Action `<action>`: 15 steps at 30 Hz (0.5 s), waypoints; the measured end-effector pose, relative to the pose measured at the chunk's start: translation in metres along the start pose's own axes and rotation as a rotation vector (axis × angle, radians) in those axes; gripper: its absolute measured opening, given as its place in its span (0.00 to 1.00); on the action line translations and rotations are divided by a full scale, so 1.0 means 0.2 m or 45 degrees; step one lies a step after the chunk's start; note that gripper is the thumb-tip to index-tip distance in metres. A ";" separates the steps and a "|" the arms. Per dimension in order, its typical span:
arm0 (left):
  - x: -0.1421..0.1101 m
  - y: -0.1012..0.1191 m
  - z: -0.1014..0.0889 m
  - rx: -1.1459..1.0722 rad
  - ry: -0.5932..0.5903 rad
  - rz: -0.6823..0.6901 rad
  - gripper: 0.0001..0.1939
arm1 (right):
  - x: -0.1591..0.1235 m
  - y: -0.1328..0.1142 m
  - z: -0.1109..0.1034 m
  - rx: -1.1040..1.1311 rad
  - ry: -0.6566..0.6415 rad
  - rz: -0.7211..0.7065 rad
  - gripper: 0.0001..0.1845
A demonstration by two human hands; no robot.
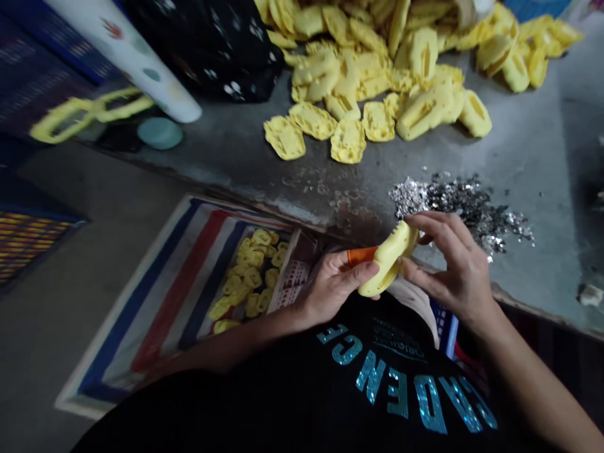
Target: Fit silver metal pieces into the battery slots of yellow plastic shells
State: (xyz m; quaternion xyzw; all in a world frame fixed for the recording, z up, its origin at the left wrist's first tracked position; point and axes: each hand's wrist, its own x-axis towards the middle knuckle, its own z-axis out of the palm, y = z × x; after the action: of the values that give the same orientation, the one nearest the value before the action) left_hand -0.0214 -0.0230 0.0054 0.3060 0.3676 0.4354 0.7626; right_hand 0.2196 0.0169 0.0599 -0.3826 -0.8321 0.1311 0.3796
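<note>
My left hand [333, 280] is closed around the lower part of a yellow plastic shell [389, 255], thumb on its near side. An orange cover [362, 255] sits on one of that hand's fingers. My right hand [453, 264] grips the same shell from the right, its index finger at the top end and its thumb against the side. Whether a small part is also between those fingertips is hidden. Just beyond the right hand, a heap of small shiny metal pieces [453, 204] lies on the grey table [226, 151].
Many yellow shells [349, 75] are piled at the back of the table, several lying separately in front. A black patterned bag [221, 50] and a pale roll [141, 56] stand at left. Below the edge, more yellow parts [250, 270] lie beside striped sheeting [174, 277].
</note>
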 end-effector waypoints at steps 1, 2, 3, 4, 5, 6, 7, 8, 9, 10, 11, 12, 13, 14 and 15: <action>0.01 0.00 -0.01 -0.002 0.032 0.022 0.29 | 0.03 0.00 0.01 -0.015 -0.013 -0.015 0.31; 0.01 0.00 -0.03 -0.006 0.067 0.044 0.28 | 0.05 -0.01 0.03 -0.026 -0.028 -0.029 0.31; 0.02 0.01 -0.04 -0.015 0.107 0.059 0.28 | 0.08 -0.01 0.05 -0.032 -0.042 -0.043 0.31; 0.02 0.01 -0.06 -0.028 0.151 0.067 0.29 | 0.12 -0.01 0.07 -0.035 -0.053 -0.064 0.31; 0.02 0.02 -0.09 -0.043 0.197 0.070 0.30 | 0.15 -0.02 0.11 -0.031 -0.070 -0.089 0.30; 0.02 0.02 -0.13 -0.060 0.246 0.069 0.31 | 0.20 -0.01 0.15 -0.016 -0.108 -0.118 0.28; 0.00 0.03 -0.18 -0.077 0.297 0.063 0.32 | 0.25 0.01 0.19 0.012 -0.182 -0.145 0.26; -0.03 0.03 -0.24 -0.093 0.354 0.055 0.33 | 0.30 0.03 0.23 0.035 -0.287 -0.159 0.24; -0.07 0.03 -0.31 -0.106 0.420 0.047 0.35 | 0.37 0.07 0.27 0.021 -0.412 -0.151 0.22; -0.12 0.03 -0.39 -0.118 0.496 0.040 0.35 | 0.44 0.12 0.31 -0.028 -0.539 -0.123 0.21; -0.17 0.03 -0.46 -0.125 0.587 0.041 0.36 | 0.52 0.18 0.34 -0.147 -0.619 -0.063 0.20; -0.23 0.03 -0.54 -0.127 0.685 0.048 0.36 | 0.60 0.24 0.38 -0.340 -0.642 0.013 0.20; -0.28 0.03 -0.62 -0.123 0.799 0.066 0.36 | 0.68 0.30 0.40 -0.461 -0.616 0.072 0.20; -0.33 0.04 -0.69 -0.112 0.903 0.072 0.36 | 0.75 0.36 0.43 -0.545 -0.588 0.114 0.22; -0.37 0.04 -0.74 -0.097 0.989 0.046 0.37 | 0.82 0.41 0.46 -0.609 -0.572 0.142 0.23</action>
State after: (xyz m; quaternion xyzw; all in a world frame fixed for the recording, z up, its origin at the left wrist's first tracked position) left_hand -0.1742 -0.0644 -0.0472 0.0963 0.6068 0.5457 0.5698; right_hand 0.1281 0.1997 0.0436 -0.4672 -0.8800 0.0338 0.0783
